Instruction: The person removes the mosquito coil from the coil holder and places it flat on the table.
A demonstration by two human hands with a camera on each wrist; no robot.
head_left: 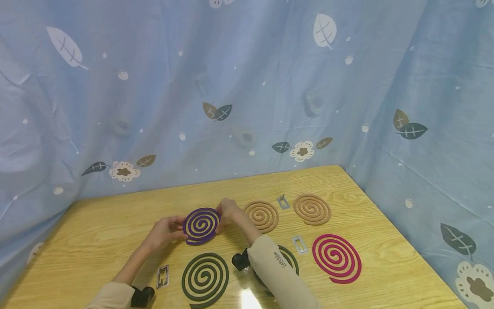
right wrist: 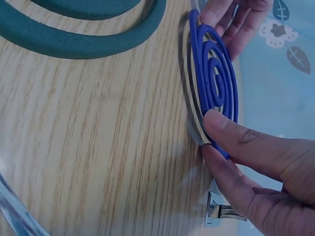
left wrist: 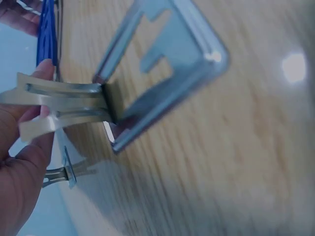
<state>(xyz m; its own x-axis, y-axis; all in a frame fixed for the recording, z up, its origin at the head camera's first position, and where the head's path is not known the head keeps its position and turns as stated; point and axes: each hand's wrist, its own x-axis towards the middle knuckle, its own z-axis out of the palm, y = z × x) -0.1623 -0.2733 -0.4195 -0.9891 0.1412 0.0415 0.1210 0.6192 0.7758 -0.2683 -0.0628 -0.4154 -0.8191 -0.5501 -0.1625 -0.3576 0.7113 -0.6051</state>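
A purple mosquito coil (head_left: 201,244), looking blue in the wrist views, lies between both hands just above the wooden table, its shadow below it. My left hand (head_left: 164,234) pinches its left edge between thumb and fingers. At the opposite edge, my right hand (head_left: 228,211) holds it, thumb (right wrist: 231,128) on top and index finger underneath. Nearer me lies a dark green coil (head_left: 205,255). A metal coil stand (head_left: 163,277) is beside my left wrist and looms large in the left wrist view (left wrist: 197,44). My right forearm partly covers another green coil (head_left: 290,256).
Two tan coils (head_left: 261,232) (head_left: 311,194) lie at the back right, with a small metal stand (head_left: 283,202) between them. Another stand (head_left: 299,244) sits closer, left of a magenta coil (head_left: 336,236). A blue patterned curtain (head_left: 247,77) closes off the table's back and right side.
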